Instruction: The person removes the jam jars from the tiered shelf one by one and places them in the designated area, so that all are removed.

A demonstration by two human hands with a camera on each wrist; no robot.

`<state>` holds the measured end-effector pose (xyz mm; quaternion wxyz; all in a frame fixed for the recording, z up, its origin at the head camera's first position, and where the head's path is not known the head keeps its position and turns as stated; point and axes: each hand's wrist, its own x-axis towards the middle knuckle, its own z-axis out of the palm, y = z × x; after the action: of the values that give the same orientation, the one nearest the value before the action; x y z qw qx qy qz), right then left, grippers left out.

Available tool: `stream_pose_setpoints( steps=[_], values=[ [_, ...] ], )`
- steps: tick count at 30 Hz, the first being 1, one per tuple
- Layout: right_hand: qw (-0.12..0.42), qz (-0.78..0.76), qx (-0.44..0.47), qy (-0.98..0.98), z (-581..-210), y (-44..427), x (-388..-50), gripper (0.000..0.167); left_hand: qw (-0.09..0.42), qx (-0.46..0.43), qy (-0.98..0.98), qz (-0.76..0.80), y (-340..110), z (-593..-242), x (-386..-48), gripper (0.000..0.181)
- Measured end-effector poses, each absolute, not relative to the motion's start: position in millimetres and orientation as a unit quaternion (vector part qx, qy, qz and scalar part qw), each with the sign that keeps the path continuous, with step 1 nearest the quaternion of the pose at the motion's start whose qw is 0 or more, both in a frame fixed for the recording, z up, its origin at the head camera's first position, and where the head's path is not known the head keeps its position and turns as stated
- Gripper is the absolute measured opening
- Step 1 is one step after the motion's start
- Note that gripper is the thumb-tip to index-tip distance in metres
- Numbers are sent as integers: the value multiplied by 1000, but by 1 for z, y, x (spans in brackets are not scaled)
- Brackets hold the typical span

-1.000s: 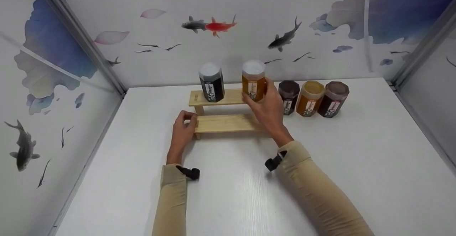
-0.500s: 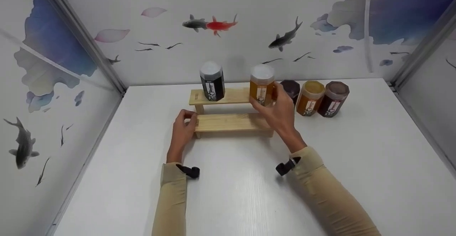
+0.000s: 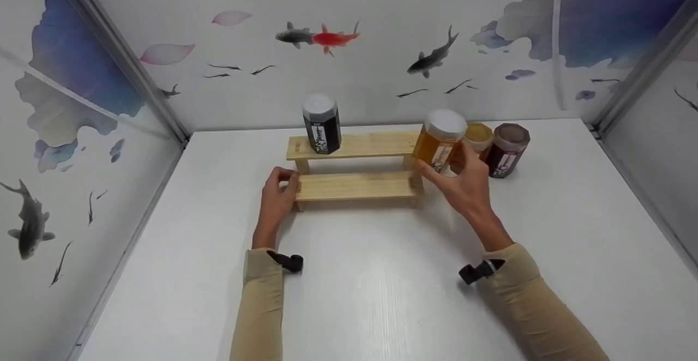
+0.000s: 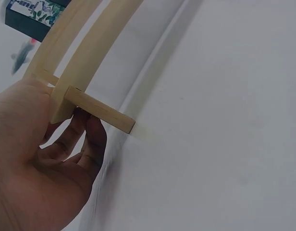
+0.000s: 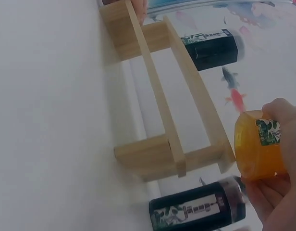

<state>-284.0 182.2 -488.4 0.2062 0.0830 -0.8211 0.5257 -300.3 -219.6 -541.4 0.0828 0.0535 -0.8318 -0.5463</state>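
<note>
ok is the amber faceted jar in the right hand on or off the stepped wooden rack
Off: in the head view, the right hand grips the amber faceted jar beside the right end of the wooden rack.

Room lies free before the shelf (image 3: 354,186); standing jars (image 3: 508,154) block its right, a black jar (image 3: 322,126) its upper left

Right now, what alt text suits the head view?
A right hand holds an amber, faceted jar near a pale wooden two-step rack gripped by a left hand; a black, faceted jar stands on its upper step.
</note>
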Motion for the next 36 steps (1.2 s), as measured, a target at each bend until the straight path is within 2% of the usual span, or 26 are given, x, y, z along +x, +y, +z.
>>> stream_pose_setpoints(
  steps=[6,17,36],
  values=[
    [167,503,95,-843,-505,213,-277,85,88,59,-837,-536,-222,-543,-302,25],
    [43,477,67,-875,-530,243,-279,90,83,59,-835,-540,-223,-544,-300,25],
    [65,448,24,-891,-529,235,-286,87,88,53,-834,-542,-220,-544,-302,25]
  ],
)
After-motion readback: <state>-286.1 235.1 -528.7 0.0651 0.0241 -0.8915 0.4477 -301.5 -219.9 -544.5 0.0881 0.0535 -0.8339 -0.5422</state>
